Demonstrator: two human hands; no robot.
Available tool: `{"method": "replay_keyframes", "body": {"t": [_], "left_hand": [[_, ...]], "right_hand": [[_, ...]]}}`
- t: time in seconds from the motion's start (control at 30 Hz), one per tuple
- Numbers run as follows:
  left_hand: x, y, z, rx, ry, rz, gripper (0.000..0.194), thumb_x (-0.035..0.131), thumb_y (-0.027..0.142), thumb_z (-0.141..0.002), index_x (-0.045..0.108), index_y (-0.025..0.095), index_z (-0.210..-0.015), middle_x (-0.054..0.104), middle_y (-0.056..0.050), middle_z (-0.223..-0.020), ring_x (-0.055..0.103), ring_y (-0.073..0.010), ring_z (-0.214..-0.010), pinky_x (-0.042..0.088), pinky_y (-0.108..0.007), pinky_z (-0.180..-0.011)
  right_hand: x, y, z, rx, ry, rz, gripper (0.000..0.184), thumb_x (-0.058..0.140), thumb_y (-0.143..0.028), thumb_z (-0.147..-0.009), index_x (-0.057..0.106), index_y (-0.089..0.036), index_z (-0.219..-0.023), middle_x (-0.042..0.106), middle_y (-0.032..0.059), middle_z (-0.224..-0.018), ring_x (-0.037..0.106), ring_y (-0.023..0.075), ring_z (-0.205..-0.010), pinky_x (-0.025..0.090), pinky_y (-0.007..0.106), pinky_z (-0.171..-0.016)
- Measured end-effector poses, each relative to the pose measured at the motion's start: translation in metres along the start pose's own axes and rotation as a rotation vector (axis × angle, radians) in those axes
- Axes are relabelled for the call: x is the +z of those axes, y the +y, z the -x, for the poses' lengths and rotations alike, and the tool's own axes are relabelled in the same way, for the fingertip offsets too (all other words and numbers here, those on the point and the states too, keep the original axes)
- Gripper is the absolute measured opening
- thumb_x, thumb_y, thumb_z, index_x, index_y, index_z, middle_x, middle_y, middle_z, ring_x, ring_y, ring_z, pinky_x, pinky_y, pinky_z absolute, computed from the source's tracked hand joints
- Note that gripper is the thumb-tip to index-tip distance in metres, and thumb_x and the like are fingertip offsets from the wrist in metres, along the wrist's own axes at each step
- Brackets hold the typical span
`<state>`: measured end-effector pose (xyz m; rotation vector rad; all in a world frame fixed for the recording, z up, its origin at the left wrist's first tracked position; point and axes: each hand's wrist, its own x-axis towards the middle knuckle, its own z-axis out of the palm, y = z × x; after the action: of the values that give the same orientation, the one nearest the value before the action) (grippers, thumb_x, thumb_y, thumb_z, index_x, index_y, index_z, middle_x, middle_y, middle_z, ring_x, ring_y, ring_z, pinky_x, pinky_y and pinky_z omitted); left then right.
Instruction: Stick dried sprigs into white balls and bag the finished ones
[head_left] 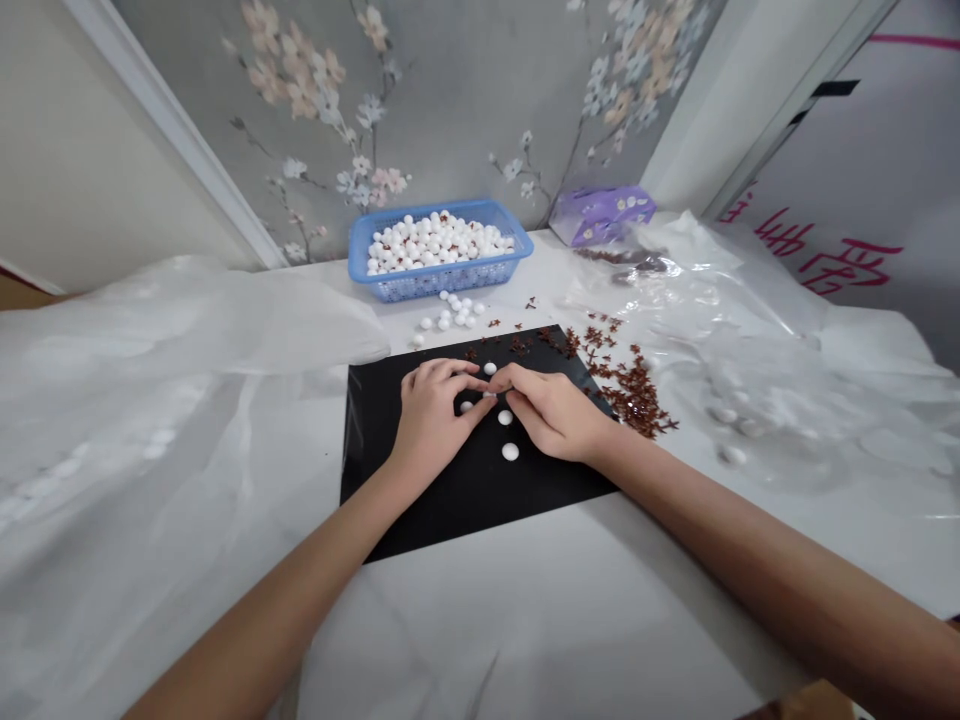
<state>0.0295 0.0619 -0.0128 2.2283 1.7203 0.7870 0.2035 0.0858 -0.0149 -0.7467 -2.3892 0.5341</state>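
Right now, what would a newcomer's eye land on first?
The blue plastic basket heaped with white balls stands out at the far edge of the white table, against floral wallpaper. Nearer, the left hand and right hand meet over a black sheet, with more white balls lying on it. Small reddish-brown star-shaped pieces scatter beside the right hand, across the sheet's right edge.

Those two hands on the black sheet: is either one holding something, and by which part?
It cannot be told for sure: the fingertips of the right hand and left hand meet beside a small white ball on the black sheet, hiding any pinch.
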Motion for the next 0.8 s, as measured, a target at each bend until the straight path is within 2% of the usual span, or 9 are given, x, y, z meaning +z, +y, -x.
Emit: {"method": "replay_keyframes", "body": {"t": [0.33, 0.57, 0.8], "left_hand": [[0.0015, -0.0012, -0.0012, -0.022, 0.0, 0.024, 0.015, 0.059, 0.037, -0.079, 0.066, 0.024, -0.076, 0.065, -0.001, -0.107, 0.051, -0.0226, -0.108, 0.031, -0.041, -0.091], [0.0027, -0.0027, -0.0017, -0.024, 0.013, 0.049, 0.01, 0.061, 0.034, -0.077, 0.068, 0.026, -0.077, 0.065, 0.0, -0.105, 0.051, -0.0238, -0.107, 0.031, -0.042, -0.091], [0.0017, -0.0032, -0.0028, -0.042, 0.023, 0.107, 0.007, 0.065, 0.031, -0.074, 0.068, 0.025, -0.075, 0.065, -0.001, -0.104, 0.053, -0.0235, -0.105, 0.034, -0.043, -0.092]], "right_hand": [[0.0023, -0.0022, -0.0005, 0.013, -0.072, 0.039, 0.019, 0.032, -0.012, -0.083, 0.044, -0.018, -0.098, 0.06, 0.009, -0.091, 0.059, 0.0203, -0.078, 0.044, 0.03, -0.068], [0.0023, -0.0055, -0.0011, 0.077, -0.076, 0.032, 0.021, 0.033, -0.013, -0.082, 0.043, -0.018, -0.1, 0.062, 0.0092, -0.095, 0.06, 0.0209, -0.08, 0.045, 0.03, -0.067], [0.0023, -0.0076, -0.0015, 0.074, -0.078, 0.023, 0.021, 0.032, -0.013, -0.083, 0.043, -0.018, -0.1, 0.063, 0.0102, -0.098, 0.061, 0.0216, -0.084, 0.045, 0.031, -0.069]]}}
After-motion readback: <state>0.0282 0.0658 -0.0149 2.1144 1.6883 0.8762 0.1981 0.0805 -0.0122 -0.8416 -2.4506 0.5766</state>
